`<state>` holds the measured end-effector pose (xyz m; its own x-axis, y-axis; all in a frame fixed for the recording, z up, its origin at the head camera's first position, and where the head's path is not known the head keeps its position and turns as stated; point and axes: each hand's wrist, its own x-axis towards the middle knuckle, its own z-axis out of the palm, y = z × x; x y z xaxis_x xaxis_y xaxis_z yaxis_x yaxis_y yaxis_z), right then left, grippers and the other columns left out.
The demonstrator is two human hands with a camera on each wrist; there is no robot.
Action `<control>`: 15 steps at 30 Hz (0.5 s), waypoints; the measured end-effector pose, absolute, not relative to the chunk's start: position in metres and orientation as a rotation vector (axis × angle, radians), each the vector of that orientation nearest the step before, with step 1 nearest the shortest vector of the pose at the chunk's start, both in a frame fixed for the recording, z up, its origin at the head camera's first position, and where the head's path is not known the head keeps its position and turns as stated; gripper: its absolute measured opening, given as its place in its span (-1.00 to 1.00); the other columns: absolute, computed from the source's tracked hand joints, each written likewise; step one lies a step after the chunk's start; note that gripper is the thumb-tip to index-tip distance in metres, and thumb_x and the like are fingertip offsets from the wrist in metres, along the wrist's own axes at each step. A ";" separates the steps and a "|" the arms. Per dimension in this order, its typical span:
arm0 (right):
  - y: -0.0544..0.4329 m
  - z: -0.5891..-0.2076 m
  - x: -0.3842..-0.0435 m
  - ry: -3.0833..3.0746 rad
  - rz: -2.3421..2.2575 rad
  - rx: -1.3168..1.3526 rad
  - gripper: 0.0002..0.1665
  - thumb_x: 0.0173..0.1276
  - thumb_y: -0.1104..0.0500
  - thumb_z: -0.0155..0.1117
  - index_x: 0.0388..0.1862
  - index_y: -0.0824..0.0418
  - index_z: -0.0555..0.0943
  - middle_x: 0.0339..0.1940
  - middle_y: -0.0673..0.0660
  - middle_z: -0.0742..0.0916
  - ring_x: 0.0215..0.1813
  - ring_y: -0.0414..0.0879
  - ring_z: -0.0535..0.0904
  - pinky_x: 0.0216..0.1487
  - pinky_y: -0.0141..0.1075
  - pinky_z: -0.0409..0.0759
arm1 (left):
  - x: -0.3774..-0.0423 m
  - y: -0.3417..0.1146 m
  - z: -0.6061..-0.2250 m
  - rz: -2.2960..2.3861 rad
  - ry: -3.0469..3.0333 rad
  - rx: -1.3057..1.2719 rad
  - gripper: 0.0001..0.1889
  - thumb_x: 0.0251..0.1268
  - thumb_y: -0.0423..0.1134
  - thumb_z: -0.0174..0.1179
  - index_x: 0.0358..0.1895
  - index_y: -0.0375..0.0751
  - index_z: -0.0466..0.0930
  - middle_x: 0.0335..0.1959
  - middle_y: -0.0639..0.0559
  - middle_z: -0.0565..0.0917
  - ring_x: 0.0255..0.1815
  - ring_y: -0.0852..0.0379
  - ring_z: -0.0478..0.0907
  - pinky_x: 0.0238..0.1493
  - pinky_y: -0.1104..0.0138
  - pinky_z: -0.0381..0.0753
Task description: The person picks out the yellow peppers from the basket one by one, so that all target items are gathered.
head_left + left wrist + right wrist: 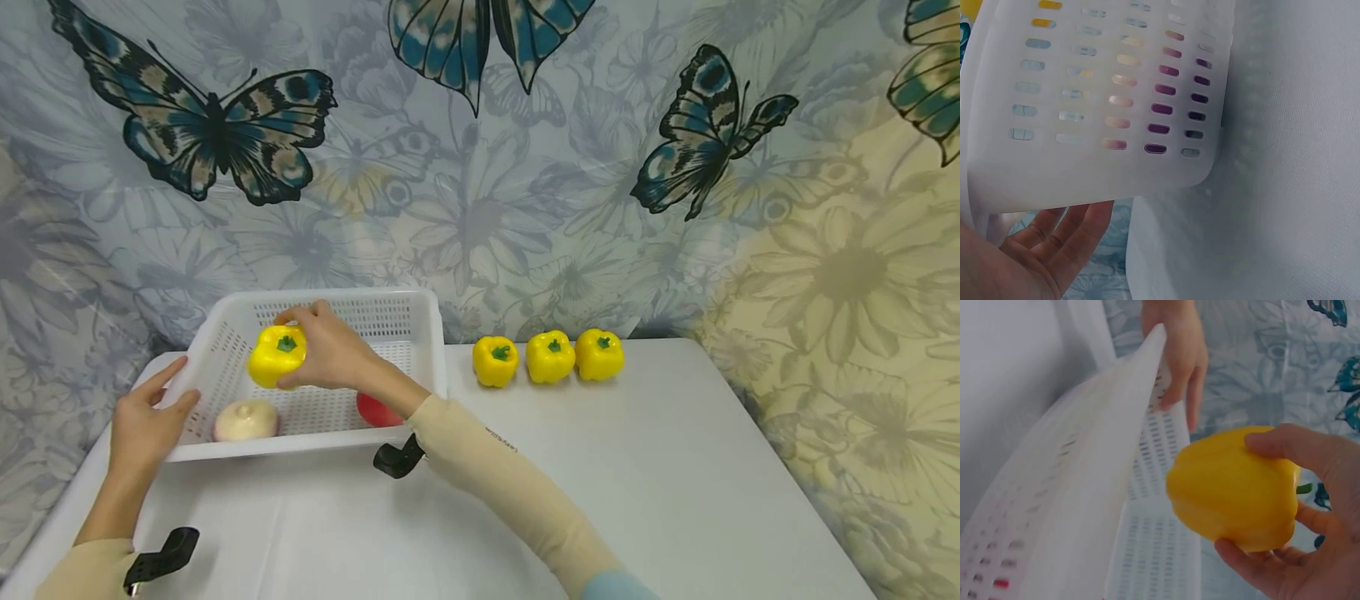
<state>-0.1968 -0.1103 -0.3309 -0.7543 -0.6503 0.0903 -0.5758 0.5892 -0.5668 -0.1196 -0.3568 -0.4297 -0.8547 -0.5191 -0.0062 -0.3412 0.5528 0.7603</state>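
My right hand (pixel 328 346) holds a yellow bell pepper (pixel 277 357) above the left part of a white perforated plastic basket (pixel 300 444). In the right wrist view, the thumb lies on one side of the pepper (pixel 1229 487) and fingers on the other; its green stem points toward the palm. At the basket's left end, my left hand (pixel 146 421) grips the rim, thumb inside and fingers outside. Inside the basket lie a round cream-coloured vegetable (pixel 246 420), purplish low down, and a red round item (pixel 377 411), partly hidden by my right forearm.
Three more yellow bell peppers, the left one (pixel 495 362), the middle one (pixel 551 357) and the right one (pixel 599 355), stand in a row right of the basket. They rest on a white table (pixel 675 483). Behind it hangs a butterfly-patterned cloth (pixel 480 217).
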 end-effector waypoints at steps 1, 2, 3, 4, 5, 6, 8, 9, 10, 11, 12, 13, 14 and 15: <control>-0.107 -0.332 -0.197 2.688 -0.876 -1.056 -0.10 -0.03 -0.03 0.62 0.33 -0.02 0.44 0.11 0.03 0.48 -0.11 -0.24 0.45 -0.17 -0.55 0.43 | -0.118 -0.354 -0.426 -1.216 -2.560 0.729 -0.38 0.42 -0.12 0.07 0.51 0.16 0.16 0.34 -0.42 0.33 0.11 -0.23 0.44 -0.27 0.11 0.53; -0.103 -0.332 -0.198 2.688 -0.872 -1.072 -0.10 -0.03 -0.01 0.62 0.33 0.00 0.44 0.11 0.04 0.48 -0.09 -0.23 0.45 -0.15 -0.55 0.43 | -0.118 -0.352 -0.423 -1.216 -2.560 0.733 -0.38 0.43 -0.12 0.06 0.52 0.14 0.16 0.35 -0.42 0.32 0.14 -0.24 0.42 -0.23 0.07 0.52; -0.100 -0.333 -0.199 2.689 -0.867 -1.081 -0.09 -0.04 0.00 0.63 0.33 0.00 0.44 0.11 0.04 0.48 -0.09 -0.23 0.45 -0.14 -0.55 0.44 | -0.117 -0.350 -0.422 -1.213 -2.559 0.736 -0.39 0.43 -0.14 0.06 0.52 0.10 0.16 0.35 -0.42 0.33 0.15 -0.25 0.41 -0.21 0.06 0.52; -0.096 -0.333 -0.199 2.688 -0.864 -1.089 -0.09 -0.04 0.02 0.63 0.33 0.01 0.44 0.13 0.04 0.48 -0.08 -0.22 0.45 -0.13 -0.54 0.44 | -0.116 -0.348 -0.418 -1.246 -2.549 0.739 -0.39 0.43 -0.17 0.05 0.52 0.05 0.16 0.37 -0.44 0.30 0.23 -0.34 0.34 -0.16 0.02 0.48; -0.093 -0.333 -0.200 2.687 -0.866 -1.098 -0.09 -0.04 0.04 0.64 0.32 0.02 0.44 0.14 0.04 0.48 -0.06 -0.22 0.45 -0.11 -0.54 0.44 | -0.115 -0.346 -0.416 -1.249 -2.551 0.743 -0.39 0.43 -0.18 0.04 0.52 0.04 0.15 0.38 -0.44 0.29 0.24 -0.35 0.33 -0.13 0.00 0.48; -0.089 -0.332 -0.201 2.687 -0.866 -1.109 -0.10 -0.04 0.06 0.63 0.32 0.03 0.44 0.15 0.03 0.48 -0.05 -0.21 0.44 -0.10 -0.53 0.45 | -0.115 -0.344 -0.415 -1.226 -2.554 0.759 -0.39 0.43 -0.18 0.04 0.52 0.04 0.16 0.37 -0.43 0.31 0.22 -0.33 0.34 -0.19 0.05 0.51; -0.082 -0.331 -0.202 2.682 -0.884 -1.127 -0.11 -0.04 0.11 0.63 0.31 0.06 0.44 0.16 0.03 0.49 -0.02 -0.19 0.44 -0.07 -0.51 0.45 | -0.114 -0.342 -0.413 -1.244 -2.552 0.757 -0.39 0.43 -0.20 0.04 0.52 0.01 0.16 0.38 -0.45 0.29 0.25 -0.36 0.33 -0.14 0.00 0.49; -0.078 -0.330 -0.202 2.680 -0.898 -1.130 -0.12 -0.03 0.12 0.63 0.30 0.07 0.44 0.17 0.03 0.49 -0.01 -0.19 0.44 -0.06 -0.50 0.46 | -0.114 -0.342 -0.413 -1.240 -2.553 0.757 -0.39 0.43 -0.21 0.04 0.52 0.01 0.16 0.38 -0.45 0.29 0.25 -0.36 0.33 -0.15 0.01 0.49; -0.075 -0.329 -0.202 2.672 -0.922 -1.133 -0.12 -0.03 0.12 0.62 0.30 0.08 0.44 0.18 0.03 0.50 0.00 -0.18 0.44 -0.05 -0.49 0.46 | -0.114 -0.342 -0.413 -1.241 -2.557 0.752 -0.39 0.43 -0.20 0.03 0.52 0.02 0.15 0.39 -0.45 0.28 0.25 -0.37 0.33 -0.15 0.00 0.49; -0.072 -0.329 -0.203 2.663 -0.943 -1.138 -0.14 -0.02 0.12 0.62 0.29 0.08 0.44 0.18 0.02 0.51 0.01 -0.19 0.44 -0.03 -0.49 0.46 | -0.114 -0.343 -0.413 -1.246 -2.555 0.752 -0.39 0.43 -0.19 0.04 0.52 0.04 0.15 0.39 -0.45 0.28 0.25 -0.37 0.33 -0.14 0.00 0.49; -0.069 -0.328 -0.204 2.658 -0.958 -1.142 -0.15 -0.01 0.11 0.61 0.29 0.09 0.44 0.18 0.01 0.51 0.01 -0.19 0.44 -0.03 -0.48 0.45 | -0.114 -0.343 -0.413 -1.246 -2.556 0.750 -0.38 0.43 -0.19 0.04 0.52 0.04 0.14 0.39 -0.45 0.27 0.25 -0.36 0.33 -0.15 -0.01 0.49; -0.066 -0.327 -0.204 2.653 -0.977 -1.142 -0.15 0.00 0.09 0.61 0.29 0.09 0.45 0.18 0.00 0.52 0.02 -0.19 0.45 -0.02 -0.48 0.45 | -0.115 -0.346 -0.416 -1.233 -2.566 0.740 -0.38 0.43 -0.17 0.04 0.52 0.07 0.14 0.39 -0.45 0.27 0.22 -0.32 0.36 -0.14 -0.02 0.50; -0.063 -0.327 -0.204 2.649 -0.995 -1.139 -0.16 0.00 0.06 0.61 0.29 0.10 0.46 0.18 0.00 0.53 0.02 -0.19 0.46 -0.02 -0.48 0.45 | -0.115 -0.347 -0.417 -1.237 -2.563 0.740 -0.38 0.43 -0.16 0.05 0.52 0.08 0.14 0.39 -0.45 0.27 0.21 -0.32 0.36 -0.13 -0.03 0.50; -0.060 -0.326 -0.205 2.649 -1.005 -1.133 -0.16 0.01 0.04 0.61 0.29 0.10 0.46 0.17 -0.01 0.54 0.01 -0.20 0.46 -0.02 -0.48 0.46 | -0.115 -0.348 -0.418 -1.241 -2.561 0.739 -0.38 0.43 -0.15 0.05 0.52 0.09 0.14 0.39 -0.45 0.27 0.21 -0.32 0.36 -0.12 -0.05 0.50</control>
